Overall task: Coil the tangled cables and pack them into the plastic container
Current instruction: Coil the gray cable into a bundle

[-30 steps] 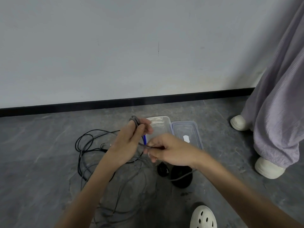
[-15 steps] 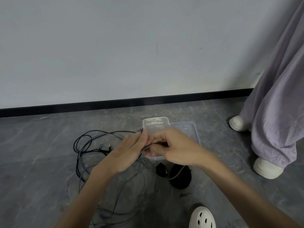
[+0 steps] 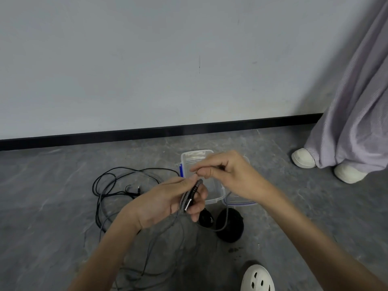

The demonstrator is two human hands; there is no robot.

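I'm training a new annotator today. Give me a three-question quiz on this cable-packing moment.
1. True or false: the lid is fitted on the plastic container.
2. What does the left hand hold? A) a black plug B) a small coil of grey cable C) nothing
3. Fill in: the loose black cables lie tangled on the ____.

Key: 1 false, the lid lies beside the container; 2 B; 3 floor.

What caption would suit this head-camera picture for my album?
Left hand holds a half-coiled grey cable; right hand pinches its trailing length by the plastic container.
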